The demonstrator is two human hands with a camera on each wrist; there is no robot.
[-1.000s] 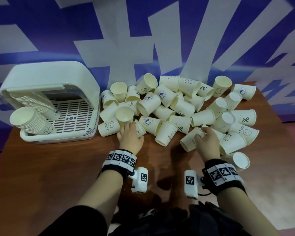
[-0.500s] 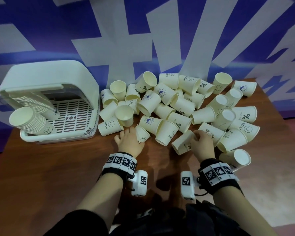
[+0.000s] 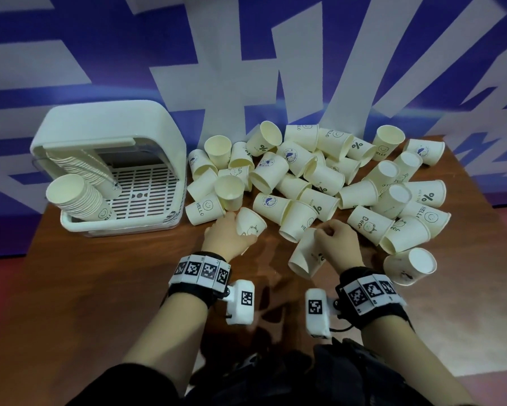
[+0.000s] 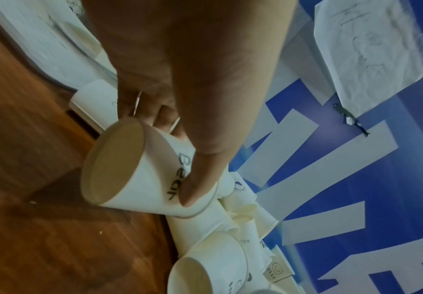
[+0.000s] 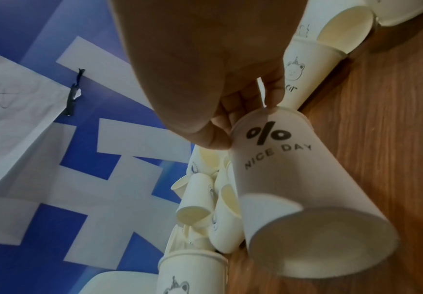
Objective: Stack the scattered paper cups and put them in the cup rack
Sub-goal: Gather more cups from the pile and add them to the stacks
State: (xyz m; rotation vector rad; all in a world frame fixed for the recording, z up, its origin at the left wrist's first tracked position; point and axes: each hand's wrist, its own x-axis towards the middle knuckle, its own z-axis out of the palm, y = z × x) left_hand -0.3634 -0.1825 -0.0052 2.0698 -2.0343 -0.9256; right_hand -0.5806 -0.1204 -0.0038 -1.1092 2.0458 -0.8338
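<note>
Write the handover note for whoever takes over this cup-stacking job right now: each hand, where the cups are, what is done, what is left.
Left hand: grips one Bear cup at the near edge of the pile.
Right hand: holds a Nice Day cup by its base, mouth towards you.
Cup rack, left on the table: two long stacks already lie in it.
Left to do: nest the two held cups, then stack the loose pile to the rack's right and put it in the rack.

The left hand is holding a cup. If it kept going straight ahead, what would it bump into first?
Probably the cup marked HELLO, lying on its side just beyond the left hand and the Bear cup it grips. Depth is hard to judge, so the upright cup behind could come first.
</note>
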